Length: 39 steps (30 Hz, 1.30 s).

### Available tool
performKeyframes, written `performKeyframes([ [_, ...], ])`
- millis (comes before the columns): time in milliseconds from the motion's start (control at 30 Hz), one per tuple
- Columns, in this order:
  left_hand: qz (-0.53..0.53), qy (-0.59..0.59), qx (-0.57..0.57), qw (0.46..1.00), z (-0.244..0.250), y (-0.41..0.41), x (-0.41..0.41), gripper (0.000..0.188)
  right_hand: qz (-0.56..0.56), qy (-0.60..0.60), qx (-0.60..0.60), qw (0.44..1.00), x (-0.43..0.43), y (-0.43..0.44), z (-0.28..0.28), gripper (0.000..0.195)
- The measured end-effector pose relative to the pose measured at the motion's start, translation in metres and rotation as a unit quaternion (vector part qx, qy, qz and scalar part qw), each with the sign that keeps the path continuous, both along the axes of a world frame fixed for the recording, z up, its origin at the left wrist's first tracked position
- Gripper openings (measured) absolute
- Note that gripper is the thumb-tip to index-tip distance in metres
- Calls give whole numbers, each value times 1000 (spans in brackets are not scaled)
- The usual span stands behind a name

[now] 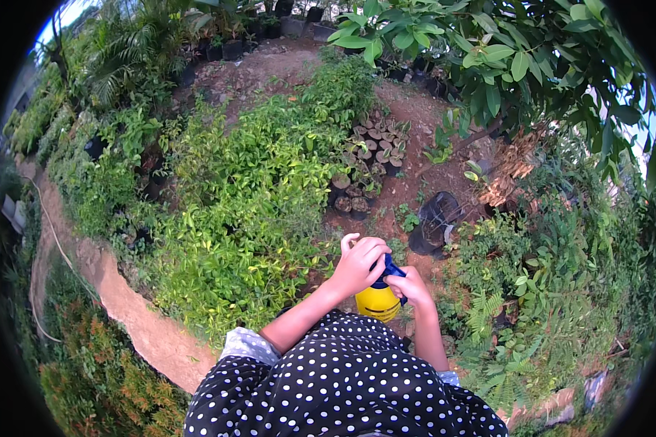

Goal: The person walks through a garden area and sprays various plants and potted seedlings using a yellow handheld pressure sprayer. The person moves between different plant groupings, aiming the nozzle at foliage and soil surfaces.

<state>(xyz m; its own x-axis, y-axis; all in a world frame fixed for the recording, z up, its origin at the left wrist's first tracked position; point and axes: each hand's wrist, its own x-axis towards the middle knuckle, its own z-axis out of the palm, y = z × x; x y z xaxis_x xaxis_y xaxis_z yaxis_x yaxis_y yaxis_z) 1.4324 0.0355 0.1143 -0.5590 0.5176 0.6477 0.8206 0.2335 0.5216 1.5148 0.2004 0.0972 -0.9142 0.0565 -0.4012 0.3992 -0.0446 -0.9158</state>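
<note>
A pressure sprayer with a yellow tank (378,305) and a dark blue head (393,266) is held upright just in front of my body. My right hand (414,288) grips the blue handle with the thumb across its top. My left hand (361,263) curls over the far left side of the blue head, its fingertips on it and one finger raised. The exact part under my left fingers is hidden. The lower tank is partly covered by my polka-dot clothing (339,377).
Dense leafy plants (240,218) spread ahead and left. Several potted seedlings (380,142) stand beyond the sprayer. A black plastic grow bag (433,224) lies ahead right. A pale hose (54,229) runs along a dirt path (142,333); tree branches (503,60) overhang the upper right.
</note>
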Motion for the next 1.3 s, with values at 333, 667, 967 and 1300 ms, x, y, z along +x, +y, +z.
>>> performKeyframes([
  [333, -61, -21, -67, 996, 2, 46, -154, 23, -158, 53, -9, 986, -165, 36, -15, 14],
  [667, 1, -9, -59, 998, 11, 100, -279, 26, -223, 108, 11, 969, -295, 68, -21, 18],
  [967, -26, -6, -35, 999, 30, 178, -423, 30, -234, 107, -3, 966, -436, 137, -9, 22],
  [1300, 18, -10, -35, 999, 40, 258, -558, 30, -179, 106, -26, 978, -577, 226, -10, 21],
])
